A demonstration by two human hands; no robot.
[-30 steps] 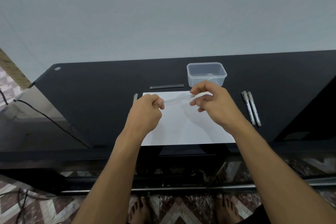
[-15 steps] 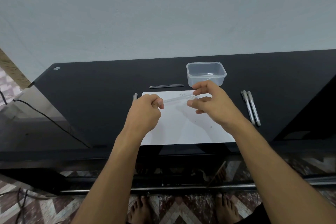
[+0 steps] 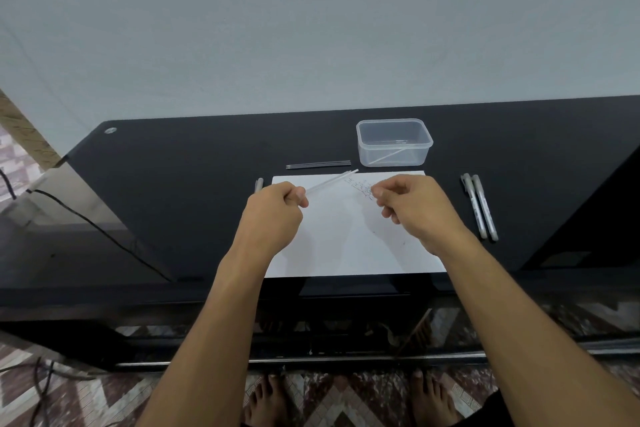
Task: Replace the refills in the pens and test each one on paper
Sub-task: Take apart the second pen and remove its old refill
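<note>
My left hand (image 3: 273, 208) is shut on a thin clear pen barrel (image 3: 330, 181), which points up and to the right over the white paper (image 3: 346, 243). Apart from the barrel, my right hand (image 3: 412, 208) hovers over the paper's right half with its fingertips pinched together. Whether they hold a small part is hidden. Faint test scribbles (image 3: 362, 186) mark the top of the paper. Three dark refills (image 3: 318, 165) lie side by side just beyond the paper. Two grey pens (image 3: 480, 207) lie to the right of it, and one pen (image 3: 259, 184) peeks out beside my left hand.
A clear plastic container (image 3: 394, 128) stands behind the paper with a pale thin stick inside. The black glossy table (image 3: 173, 191) ends close to my body. A cable (image 3: 86, 222) runs over the glass on the left. My bare feet stand on the patterned floor below.
My right hand let go of the barrel's far end and drew away to the right with its fingertips pinched. The left hand stayed in place and still holds the barrel.
</note>
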